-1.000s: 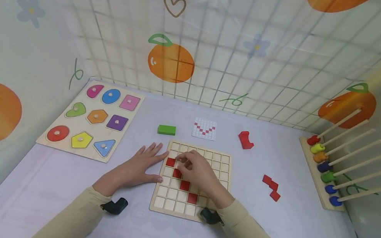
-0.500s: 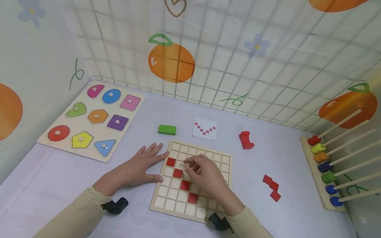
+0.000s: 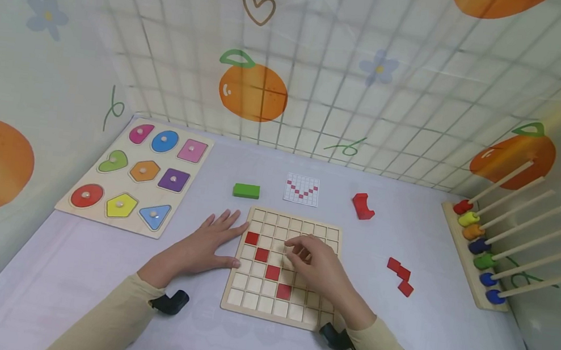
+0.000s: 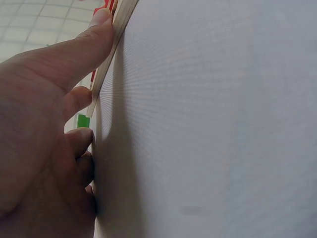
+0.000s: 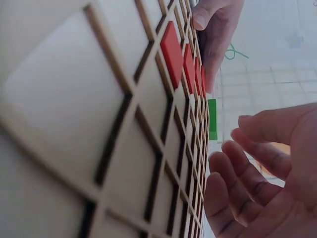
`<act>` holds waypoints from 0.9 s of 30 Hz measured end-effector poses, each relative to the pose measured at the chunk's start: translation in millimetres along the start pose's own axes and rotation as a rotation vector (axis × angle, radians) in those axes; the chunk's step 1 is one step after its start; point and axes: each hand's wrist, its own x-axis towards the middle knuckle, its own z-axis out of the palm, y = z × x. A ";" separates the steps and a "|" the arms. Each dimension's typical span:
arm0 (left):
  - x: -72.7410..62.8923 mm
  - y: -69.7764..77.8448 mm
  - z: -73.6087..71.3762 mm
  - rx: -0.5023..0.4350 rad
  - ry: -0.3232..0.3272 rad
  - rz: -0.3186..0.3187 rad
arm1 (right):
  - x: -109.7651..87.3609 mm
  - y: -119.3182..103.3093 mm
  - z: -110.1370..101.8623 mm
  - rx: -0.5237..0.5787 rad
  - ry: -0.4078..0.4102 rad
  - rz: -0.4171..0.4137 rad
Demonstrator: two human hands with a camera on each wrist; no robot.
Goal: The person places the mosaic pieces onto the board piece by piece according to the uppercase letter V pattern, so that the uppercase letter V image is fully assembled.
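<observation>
Board [image 3: 249, 300] bears four red tiles [image 3: 272, 273] diagonally — left hand [image 3: 201, 250] spread, touching its edge — right hand [image 3: 319, 264] loosely curled above, holding nothing

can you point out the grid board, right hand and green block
grid board [image 3: 265, 303]: head view, bare cell in its nearest row
right hand [image 3: 320, 265]: head view, back of the hand
green block [image 3: 246, 191]: head view, its visible middle

Before you, the grid board [image 3: 286, 277] (four tiles [image 3: 272, 273] sitting in it) is lying between the shape puzzle [image 3: 148, 192], left, and the peg rack [image 3: 469, 260], right.
</observation>
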 end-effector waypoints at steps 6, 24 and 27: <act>0.2 -0.4 0.1 -0.006 -0.002 -0.001 | -8.0 9.5 -6.7 -0.002 0.024 0.018; -0.5 0.8 0.3 -0.003 0.009 -0.001 | -30.3 42.7 -29.5 -0.019 0.059 0.143; 0.1 -0.1 0.9 -0.001 0.009 0.000 | -33.6 48.8 -34.2 -0.041 0.066 0.172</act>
